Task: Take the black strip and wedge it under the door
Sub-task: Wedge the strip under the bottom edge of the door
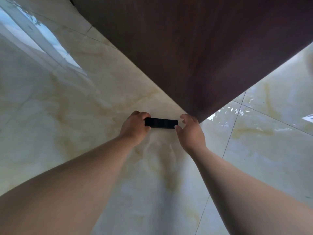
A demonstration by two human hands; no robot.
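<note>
Black strip [161, 123] being held level between two hands, just beside the door's [199, 53] bottom corner.

Left hand [135, 128] is pinching the strip's left end; right hand [190, 131] is touching the right end with its thumb, its fingers curling loosely apart near the corner, all over a glossy marble floor [67, 107].

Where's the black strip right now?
In the head view, the black strip sits low at centre, held between the left hand and right hand, just left of the dark door's bottom corner.
</note>
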